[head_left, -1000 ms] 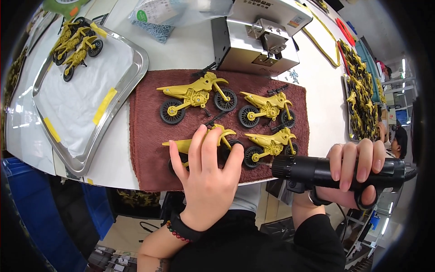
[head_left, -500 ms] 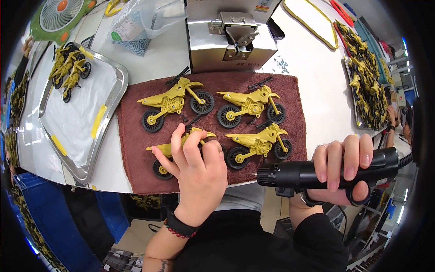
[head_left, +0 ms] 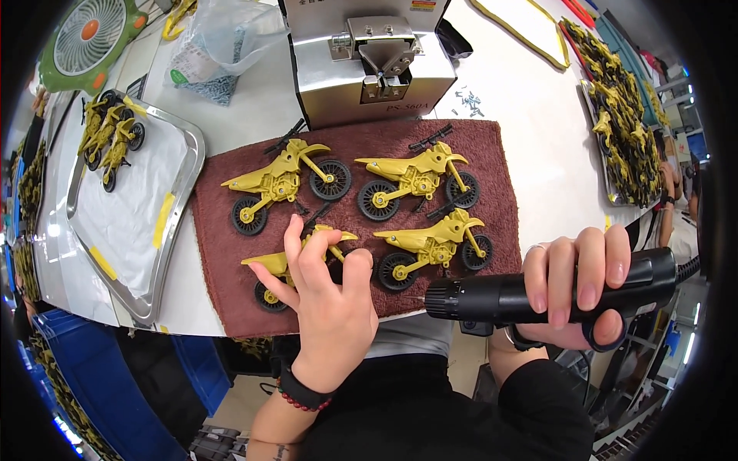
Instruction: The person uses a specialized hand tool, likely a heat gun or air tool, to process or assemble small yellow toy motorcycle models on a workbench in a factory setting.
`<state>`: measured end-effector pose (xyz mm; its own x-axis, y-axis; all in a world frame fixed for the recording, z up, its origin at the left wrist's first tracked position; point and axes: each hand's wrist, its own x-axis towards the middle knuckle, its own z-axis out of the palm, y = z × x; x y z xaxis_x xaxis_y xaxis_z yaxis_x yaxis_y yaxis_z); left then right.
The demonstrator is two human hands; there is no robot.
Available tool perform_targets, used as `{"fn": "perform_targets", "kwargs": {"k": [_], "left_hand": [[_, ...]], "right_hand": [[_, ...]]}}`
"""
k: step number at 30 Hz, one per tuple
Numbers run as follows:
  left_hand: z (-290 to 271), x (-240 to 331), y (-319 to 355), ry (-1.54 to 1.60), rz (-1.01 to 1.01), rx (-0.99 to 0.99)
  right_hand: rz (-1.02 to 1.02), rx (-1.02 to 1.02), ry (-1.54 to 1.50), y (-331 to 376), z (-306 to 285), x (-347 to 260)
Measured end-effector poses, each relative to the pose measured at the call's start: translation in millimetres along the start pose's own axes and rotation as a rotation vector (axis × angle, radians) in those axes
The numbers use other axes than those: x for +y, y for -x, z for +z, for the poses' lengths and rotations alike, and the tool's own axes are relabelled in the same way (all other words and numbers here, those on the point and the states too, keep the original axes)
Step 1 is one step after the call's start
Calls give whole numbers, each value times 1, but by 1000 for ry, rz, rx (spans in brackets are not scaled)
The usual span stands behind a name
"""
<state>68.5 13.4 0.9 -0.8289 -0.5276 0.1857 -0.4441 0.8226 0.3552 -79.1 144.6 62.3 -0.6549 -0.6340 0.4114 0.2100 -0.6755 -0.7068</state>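
Four yellow toy motorcycles with black wheels lie on a brown towel (head_left: 430, 303): one upper left (head_left: 273, 180), one upper right (head_left: 419, 169), one lower right (head_left: 427, 242) and one lower left (head_left: 265, 263). Over the lower-left one is my left hand (head_left: 332, 319), its fingers bent and spread apart, hiding much of that toy. Whether the fingertips touch it I cannot tell. My right hand (head_left: 576, 276) is wrapped round a black electric screwdriver (head_left: 492, 298). The tool is level, its thin bit pointing left, just below the lower-right motorcycle.
A metal machine (head_left: 369, 69) stands behind the towel, with loose screws (head_left: 469, 101) beside it. On the left are a metal tray (head_left: 196, 154) holding some motorcycles, a screw bag (head_left: 219, 58) and a green fan (head_left: 88, 42). Piled motorcycles (head_left: 626, 134) fill a tray at right.
The whole view has shifted, so the towel, motorcycles and machine appear slightly further left. Both hands keep nearly the same places over the towel; the right still grips the electric screwdriver.
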Motion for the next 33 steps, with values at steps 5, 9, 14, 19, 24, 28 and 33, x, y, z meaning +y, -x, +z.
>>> {"fn": "perform_targets", "kwargs": {"k": [5, 9, 14, 19, 24, 28, 33], "left_hand": [[9, -2, 0, -8, 12, 58], [9, -3, 1, -9, 11, 75], [6, -3, 2, -11, -2, 57], [-11, -2, -2, 84, 4, -37], [-17, -1, -3, 105, -14, -115], [-20, -2, -2, 84, -9, -160], [-12, -2, -2, 66, -21, -89]], "right_hand": [[-4, -3, -11, -1, -2, 3], [-3, -9, -24, -2, -3, 2], [-13, 8, -28, -1, -1, 3], [-21, -16, -23, 0, -4, 2], [-26, 2, -28, 3, -5, 2], [-19, -5, -27, 4, -6, 1], [-15, 6, -26, 5, -4, 2]]}}
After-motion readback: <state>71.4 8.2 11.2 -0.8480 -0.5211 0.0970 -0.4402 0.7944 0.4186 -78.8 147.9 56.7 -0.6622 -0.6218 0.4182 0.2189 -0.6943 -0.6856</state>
